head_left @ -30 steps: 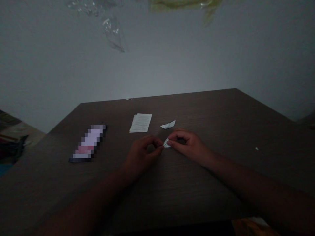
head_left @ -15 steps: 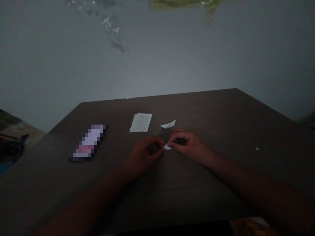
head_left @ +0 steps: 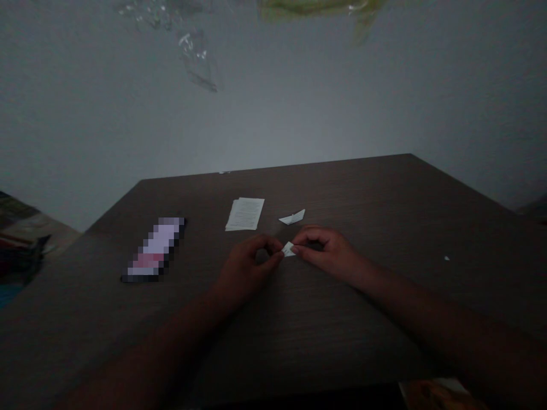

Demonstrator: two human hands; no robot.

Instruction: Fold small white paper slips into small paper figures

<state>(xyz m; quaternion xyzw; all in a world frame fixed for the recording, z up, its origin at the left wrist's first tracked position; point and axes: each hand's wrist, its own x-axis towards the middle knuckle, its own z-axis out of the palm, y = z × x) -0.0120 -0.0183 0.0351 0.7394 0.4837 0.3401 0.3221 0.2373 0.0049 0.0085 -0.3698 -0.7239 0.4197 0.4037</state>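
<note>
A small folded piece of printed paper [head_left: 289, 249] is pinched between both hands above the middle of the dark table. My left hand [head_left: 252, 259] grips its left corner with thumb and forefinger. On the right corner, the thumb and fingertips of my right hand [head_left: 325, 245] are closed, covering part of it. Just beyond my right hand lies a folded paper boat [head_left: 293, 217]. A stack of printed paper sheets [head_left: 245, 214] lies farther left, past my left hand.
A phone [head_left: 154, 249], its screen pixelated, lies on the left of the wood-grain table [head_left: 359, 193]. A tiny paper scrap [head_left: 447, 258] is at the right. A pale wall [head_left: 299, 102] stands behind the table, with clear plastic [head_left: 199, 60] hanging on it.
The folded paper has shifted slightly and now shows more of its face, as a small diamond-like shape between my fingertips. Both hands keep their pinch; the left has moved a little.
</note>
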